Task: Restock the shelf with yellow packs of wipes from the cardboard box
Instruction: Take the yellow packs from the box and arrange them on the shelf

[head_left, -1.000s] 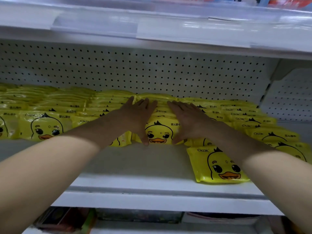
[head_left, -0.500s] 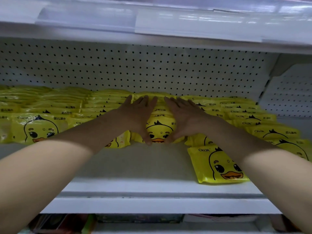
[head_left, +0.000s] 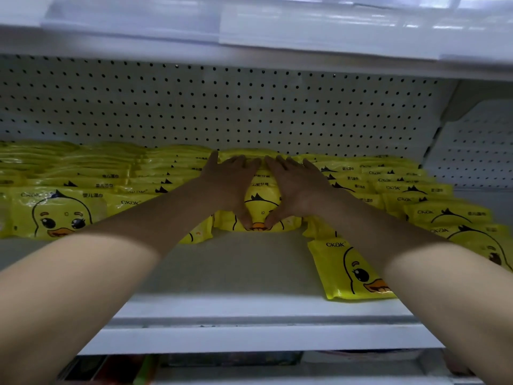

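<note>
Settling the middle stack of packs [head_left: 259, 201]
Left hand [head_left: 231, 187] and right hand [head_left: 298, 187] press it, fingers straight; next, fetch more.

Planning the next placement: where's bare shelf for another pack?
Bare shelf at front centre, between the centre stack behind, the lone front pack to the right and the shelf lip. Packed rows left and right crowd back to the pegboard.
</note>
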Motion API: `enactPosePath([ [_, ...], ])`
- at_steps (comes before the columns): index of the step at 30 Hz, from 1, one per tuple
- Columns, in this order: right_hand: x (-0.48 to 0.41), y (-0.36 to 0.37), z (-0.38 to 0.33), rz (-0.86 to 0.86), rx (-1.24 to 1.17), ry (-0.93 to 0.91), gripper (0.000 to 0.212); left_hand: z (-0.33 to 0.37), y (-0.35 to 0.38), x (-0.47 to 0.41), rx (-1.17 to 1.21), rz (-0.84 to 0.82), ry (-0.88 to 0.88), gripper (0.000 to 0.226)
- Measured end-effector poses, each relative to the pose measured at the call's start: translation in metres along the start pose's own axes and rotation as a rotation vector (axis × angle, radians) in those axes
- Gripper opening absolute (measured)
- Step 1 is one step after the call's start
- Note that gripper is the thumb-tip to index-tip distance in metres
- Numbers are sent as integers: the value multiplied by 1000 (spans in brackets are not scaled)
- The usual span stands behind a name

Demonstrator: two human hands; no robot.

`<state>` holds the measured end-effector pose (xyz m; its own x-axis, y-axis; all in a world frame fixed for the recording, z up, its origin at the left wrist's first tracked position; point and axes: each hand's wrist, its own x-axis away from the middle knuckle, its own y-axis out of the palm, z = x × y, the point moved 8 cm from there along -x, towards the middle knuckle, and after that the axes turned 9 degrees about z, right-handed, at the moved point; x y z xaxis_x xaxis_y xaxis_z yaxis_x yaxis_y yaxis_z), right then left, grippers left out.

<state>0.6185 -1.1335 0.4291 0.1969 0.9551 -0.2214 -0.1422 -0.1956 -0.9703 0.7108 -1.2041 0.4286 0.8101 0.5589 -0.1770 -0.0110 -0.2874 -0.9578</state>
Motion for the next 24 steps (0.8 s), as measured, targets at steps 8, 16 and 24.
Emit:
enactPosePath([
  [8, 6, 1, -3, -19, 20, -24, 150, -8, 7, 13, -3, -37, -30, 162],
  [16, -5, 2, -2, 15, 4, -1, 145, -14, 5, 5, -25, -7, -45, 155],
  [24, 7, 4, 2, -5, 2, -30, 145, -10, 7, 12, -40, -28, -40, 156],
])
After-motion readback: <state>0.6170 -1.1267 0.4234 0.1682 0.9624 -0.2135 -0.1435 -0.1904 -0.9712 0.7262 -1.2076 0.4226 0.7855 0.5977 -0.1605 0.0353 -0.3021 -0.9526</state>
